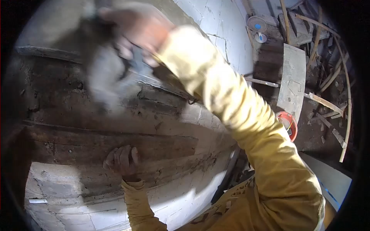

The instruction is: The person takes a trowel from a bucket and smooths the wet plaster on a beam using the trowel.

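Observation:
My right hand (142,29) is raised at the upper left, smeared by motion. Its fingers wrap the handle of a trowel (104,75), whose grey blade is too blurred for its edges to show. Behind the blade is a wall with a rough, dark band and a narrow ledge (50,53). Lower down, my left hand (122,159) rests with curled fingers on a long brown wooden beam (165,145) set in the wall; its fingers close against the beam's face and lower edge.
Whitish wall (61,184) lies below the beam. To the right are an orange bucket (287,125), a long grey board (293,77) and a fan (257,24). Bent wooden poles (348,111) and scraps lie at the far right. A pale panel (327,177) stands near my right elbow.

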Tool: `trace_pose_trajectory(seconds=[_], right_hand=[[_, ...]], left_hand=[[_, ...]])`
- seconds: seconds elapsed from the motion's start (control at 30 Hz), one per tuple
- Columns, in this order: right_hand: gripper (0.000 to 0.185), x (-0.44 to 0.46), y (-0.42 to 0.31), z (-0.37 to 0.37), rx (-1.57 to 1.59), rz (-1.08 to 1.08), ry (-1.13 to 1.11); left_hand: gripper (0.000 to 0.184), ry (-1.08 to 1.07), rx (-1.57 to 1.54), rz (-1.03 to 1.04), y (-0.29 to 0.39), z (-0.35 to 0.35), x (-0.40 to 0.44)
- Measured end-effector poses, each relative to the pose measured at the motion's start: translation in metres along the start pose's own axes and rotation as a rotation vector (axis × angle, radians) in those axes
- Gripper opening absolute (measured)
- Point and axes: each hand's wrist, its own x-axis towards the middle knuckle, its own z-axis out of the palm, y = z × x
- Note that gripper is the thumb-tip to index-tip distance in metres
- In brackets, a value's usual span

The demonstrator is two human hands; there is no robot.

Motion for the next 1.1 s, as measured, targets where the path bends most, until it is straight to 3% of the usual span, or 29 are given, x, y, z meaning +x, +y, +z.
trace_pose_trajectory(seconds=[0.07,0.13,0.17,0.23,0.37,0.47,0.5,0.57,0.6,0.63,0.7,0.83,0.9,0.97,1.0,1.07,1.1], right_hand=[[0.029,0.035,-0.011,0.044,0.073,-0.472,0.162],[0.031,0.043,-0.042,0.037,-0.136,-0.750,0.181],[0.031,0.043,-0.057,0.014,-0.383,-0.787,0.112],[0.031,0.036,-0.059,-0.025,-0.284,-0.497,-0.131],[0.038,0.001,0.043,-0.110,-0.378,-0.332,0.100],[0.043,-0.021,0.106,-0.128,-0.265,0.038,0.163],[0.051,-0.016,0.135,-0.132,-0.246,-0.006,0.133],[0.033,-0.028,0.106,-0.105,-0.311,0.081,0.159],[0.032,-0.042,0.071,-0.090,-0.022,0.181,0.040],[0.030,-0.046,0.094,-0.076,-0.176,-0.092,-0.051],[0.031,-0.082,0.078,-0.042,-0.328,-0.293,-0.106],[0.040,-0.147,0.066,-0.028,-0.326,-0.149,-0.232],[0.045,-0.164,0.071,-0.032,-0.218,-0.022,0.015],[0.037,-0.164,0.093,-0.047,0.215,0.127,0.265],[0.029,-0.159,0.107,-0.052,0.286,0.150,0.436],[0.024,-0.156,0.115,-0.084,0.508,0.599,0.500],[0.021,-0.147,0.122,-0.087,0.584,0.667,0.572]], left_hand=[[0.013,-0.008,0.021,0.012,-0.001,-0.001,0.001],[0.014,-0.026,0.008,-0.027,-0.003,-0.001,-0.006],[0.014,-0.032,0.003,-0.053,-0.004,0.001,-0.011],[0.013,-0.036,0.003,-0.065,-0.001,-0.001,-0.009],[0.012,-0.114,0.027,-0.050,-0.002,-0.003,-0.008],[0.012,-0.046,0.058,-0.008,0.000,-0.003,0.000],[0.013,-0.032,0.064,-0.010,0.000,-0.002,-0.001],[0.014,-0.004,0.071,-0.017,-0.001,0.003,-0.002],[0.014,-0.019,0.061,-0.020,-0.003,0.003,-0.005],[0.014,-0.035,0.048,-0.023,-0.004,0.003,-0.006],[0.014,-0.063,0.023,-0.019,-0.004,0.001,-0.008],[0.013,-0.039,0.037,0.006,0.001,0.002,0.000],[0.013,-0.031,0.039,0.024,-0.001,0.001,-0.001],[0.013,-0.027,0.023,0.031,-0.004,0.003,-0.006],[0.013,-0.022,0.025,0.028,-0.004,0.004,-0.006],[0.012,-0.013,0.031,0.023,-0.004,0.004,-0.006],[0.015,-0.001,0.049,0.021,-0.003,0.004,-0.006]])
